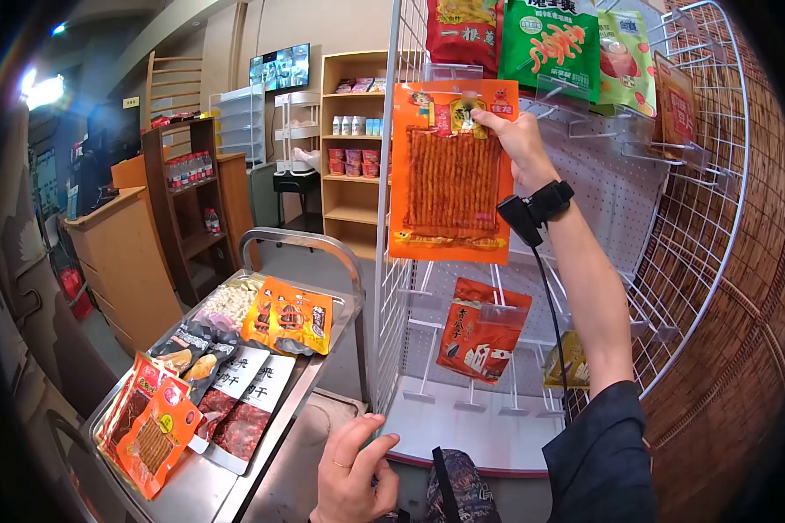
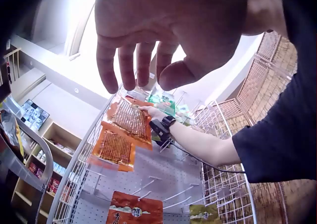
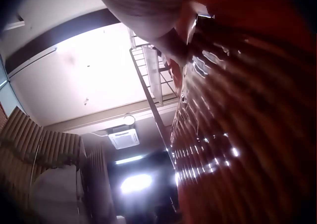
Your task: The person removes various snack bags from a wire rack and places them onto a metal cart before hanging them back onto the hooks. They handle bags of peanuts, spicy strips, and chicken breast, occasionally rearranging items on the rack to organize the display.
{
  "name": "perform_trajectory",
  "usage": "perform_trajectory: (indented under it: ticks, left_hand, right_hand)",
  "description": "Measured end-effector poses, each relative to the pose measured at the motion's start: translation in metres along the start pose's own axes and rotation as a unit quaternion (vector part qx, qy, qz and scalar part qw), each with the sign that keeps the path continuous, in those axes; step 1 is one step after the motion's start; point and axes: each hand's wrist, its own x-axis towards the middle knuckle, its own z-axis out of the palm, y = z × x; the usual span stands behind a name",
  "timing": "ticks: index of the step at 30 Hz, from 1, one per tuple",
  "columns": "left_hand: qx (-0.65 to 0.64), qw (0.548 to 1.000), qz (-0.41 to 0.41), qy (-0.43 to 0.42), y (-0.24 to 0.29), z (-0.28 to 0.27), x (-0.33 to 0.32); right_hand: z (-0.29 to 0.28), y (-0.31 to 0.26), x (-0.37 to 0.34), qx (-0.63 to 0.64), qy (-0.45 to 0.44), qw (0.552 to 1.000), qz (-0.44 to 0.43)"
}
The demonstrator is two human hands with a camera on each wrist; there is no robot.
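My right hand [image 1: 522,144] pinches the top of an orange snack packet [image 1: 453,187], with the thumb across its front. Brown sticks show through its clear window. The packet is upright at the left side of a wire display rack [image 1: 606,187]. In the left wrist view, two orange packets overlap: the upper packet [image 2: 130,116] is at my right hand, the lower packet [image 2: 114,147] just beneath. The held packet's glossy window [image 3: 237,130] fills the right of the right wrist view. My left hand [image 1: 353,471] is low before the rack, fingers loosely bent, holding nothing.
A metal cart [image 1: 266,436] at left carries several snack packets. On the rack hang a green packet [image 1: 549,48] above and a red packet [image 1: 484,331] below, among bare hooks. Wooden shelves [image 1: 353,205] stand behind. A cable [image 1: 549,314] trails from the right wrist.
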Motion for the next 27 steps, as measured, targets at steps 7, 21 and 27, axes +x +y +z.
perform_trajectory:
  ticks: [7, 21, 27]
  left_hand:
    - [0.011, 1.0, -0.009, -0.01, -0.004, -0.002, -0.002]
    - [0.026, 0.999, -0.013, -0.02, -0.003, 0.002, -0.008]
    - [0.038, 0.999, -0.022, -0.032, -0.002, 0.001, -0.011]
  right_hand:
    - [-0.008, -0.003, 0.014, -0.018, -0.034, 0.999, 0.036]
    - [-0.013, -0.004, 0.025, -0.095, -0.04, 0.994, 0.033]
    - [-0.014, 0.0, 0.028, -0.026, -0.049, 0.998, 0.024]
